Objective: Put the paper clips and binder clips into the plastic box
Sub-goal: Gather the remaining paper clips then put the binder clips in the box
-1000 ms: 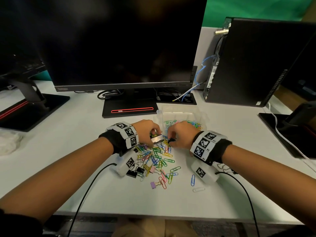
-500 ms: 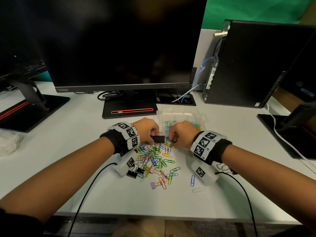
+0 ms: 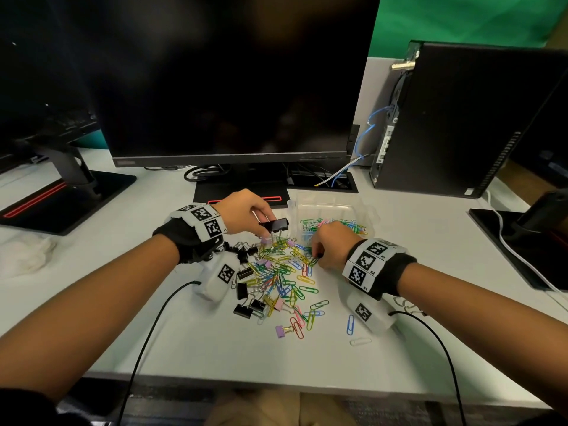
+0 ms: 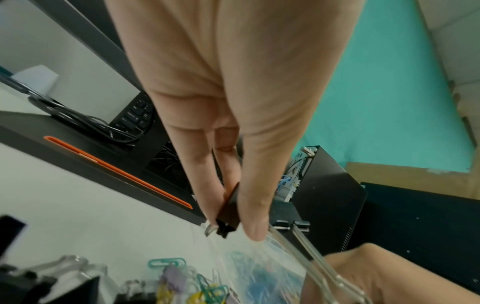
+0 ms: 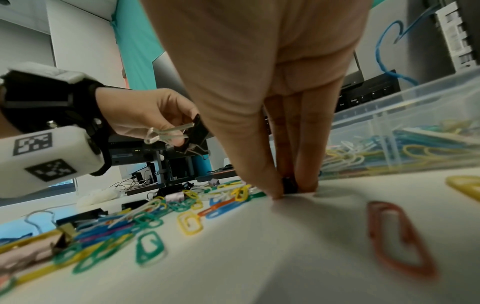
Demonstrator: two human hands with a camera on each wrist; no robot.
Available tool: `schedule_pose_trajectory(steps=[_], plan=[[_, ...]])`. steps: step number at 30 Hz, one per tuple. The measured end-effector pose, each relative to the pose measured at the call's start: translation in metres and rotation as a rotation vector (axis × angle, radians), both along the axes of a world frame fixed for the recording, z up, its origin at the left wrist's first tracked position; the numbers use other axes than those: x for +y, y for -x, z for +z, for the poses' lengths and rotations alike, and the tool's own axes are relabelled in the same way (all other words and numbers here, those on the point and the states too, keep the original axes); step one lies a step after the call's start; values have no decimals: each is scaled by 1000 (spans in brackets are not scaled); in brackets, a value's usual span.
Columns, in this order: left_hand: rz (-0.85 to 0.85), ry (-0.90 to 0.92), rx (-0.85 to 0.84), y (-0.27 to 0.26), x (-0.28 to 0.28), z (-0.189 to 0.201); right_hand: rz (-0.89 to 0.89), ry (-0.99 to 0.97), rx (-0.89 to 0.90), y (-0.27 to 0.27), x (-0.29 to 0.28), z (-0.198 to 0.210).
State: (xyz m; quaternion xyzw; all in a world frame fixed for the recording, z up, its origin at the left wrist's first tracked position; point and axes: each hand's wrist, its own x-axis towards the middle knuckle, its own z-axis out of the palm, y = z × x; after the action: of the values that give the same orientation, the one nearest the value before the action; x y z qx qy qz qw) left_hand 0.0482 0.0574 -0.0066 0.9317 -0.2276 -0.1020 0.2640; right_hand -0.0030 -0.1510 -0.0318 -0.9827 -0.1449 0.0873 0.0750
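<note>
Black binder clip pinched in left hand just beside plastic box; carry over the rim before releasing, while right hand pinches a small dark clip on desk.

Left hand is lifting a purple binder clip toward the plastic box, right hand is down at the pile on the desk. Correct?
Not quite: the binder clip that the left hand holds is black, not purple, as the head view shows; the right wrist view confirms it. The rest stands: it is held up beside the plastic box, and the right hand is down at the pile on the desk.
</note>
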Motion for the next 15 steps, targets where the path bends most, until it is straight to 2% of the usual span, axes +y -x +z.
schedule_pose_trajectory(steps=[8, 15], plan=[[163, -75, -32, -8, 47, -1, 37, 15, -22, 1, -5, -6], [311, -152, -21, -7, 83, -17, -7, -163, -38, 8, -35, 8]])
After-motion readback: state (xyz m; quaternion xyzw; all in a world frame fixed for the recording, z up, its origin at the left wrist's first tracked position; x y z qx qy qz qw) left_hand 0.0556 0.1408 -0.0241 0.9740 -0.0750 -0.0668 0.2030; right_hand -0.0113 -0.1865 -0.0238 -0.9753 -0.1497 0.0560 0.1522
